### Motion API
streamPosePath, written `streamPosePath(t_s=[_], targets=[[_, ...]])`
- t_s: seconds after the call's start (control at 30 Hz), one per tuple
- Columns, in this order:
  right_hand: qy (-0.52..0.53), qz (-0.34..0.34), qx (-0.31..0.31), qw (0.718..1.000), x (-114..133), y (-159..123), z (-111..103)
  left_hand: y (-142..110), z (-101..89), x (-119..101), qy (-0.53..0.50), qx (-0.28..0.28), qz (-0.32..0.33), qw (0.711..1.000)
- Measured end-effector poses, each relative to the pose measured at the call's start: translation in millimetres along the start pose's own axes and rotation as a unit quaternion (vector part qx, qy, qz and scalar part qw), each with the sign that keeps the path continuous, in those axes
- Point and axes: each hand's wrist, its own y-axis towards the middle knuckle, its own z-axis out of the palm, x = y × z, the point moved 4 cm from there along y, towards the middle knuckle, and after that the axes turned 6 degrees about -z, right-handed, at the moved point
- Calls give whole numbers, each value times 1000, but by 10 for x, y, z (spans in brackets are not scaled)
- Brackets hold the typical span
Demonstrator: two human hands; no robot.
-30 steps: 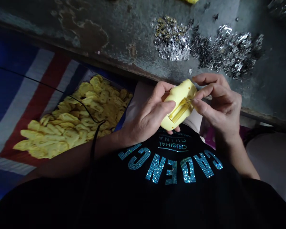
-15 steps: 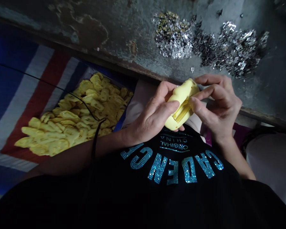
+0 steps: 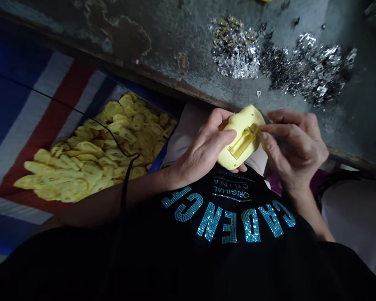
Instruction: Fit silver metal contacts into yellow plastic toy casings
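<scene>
A yellow plastic block (image 3: 246, 119) is held in front of the chest, with a gold-coloured strip (image 3: 242, 144) lying in a slot across its face. It is clamped by the left hand (image 3: 203, 150), whose fingers are curled around its far side and whose thumb is pressed across its near left part. The right hand (image 3: 296, 152) is at the block's right end, apart from the left hand. Compared with half a second earlier, that hand has been drawn rightward, so that only its fingertips (image 3: 263, 130) are brought to the strip's end.

Whatever may be pinched there is too small to be made out, and the block's underside is hidden. To the left, a heap of yellow pieces (image 3: 94, 150) is laid on a striped cloth (image 3: 28, 125). On the far grey bench (image 3: 163, 54), heaps of silver metal clips (image 3: 235, 50) are seen, with more clips cut off at the top right corner.
</scene>
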Motion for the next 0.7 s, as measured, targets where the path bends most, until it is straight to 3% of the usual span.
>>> streamPosePath(t_s=[0.07, 0.23, 0.37, 0.47, 0.57, 0.63, 0.7], targets=[[42, 15, 4, 999, -64, 28, -12, -15, 9, -11, 3, -3, 7, 1000], [189, 98, 114, 970, -283, 151, 111, -77, 63, -73, 98, -37, 60, 993], [180, 80, 131, 972, -326, 194, 163, -71, 114, -140, 229, -51, 114, 965], [150, 52, 113, 981, -325, 126, 204, -43, 145, -193, 347, -65, 163, 921], [137, 31, 52, 989, -342, -15, 221, -32, 179, -208, 411, -52, 217, 884], [128, 23, -10, 991, -370, -127, 192, -33, 193, -184, 396, -18, 230, 889], [107, 23, -18, 994, -406, -234, 178, -34, 192, -145, 359, 15, 215, 908]])
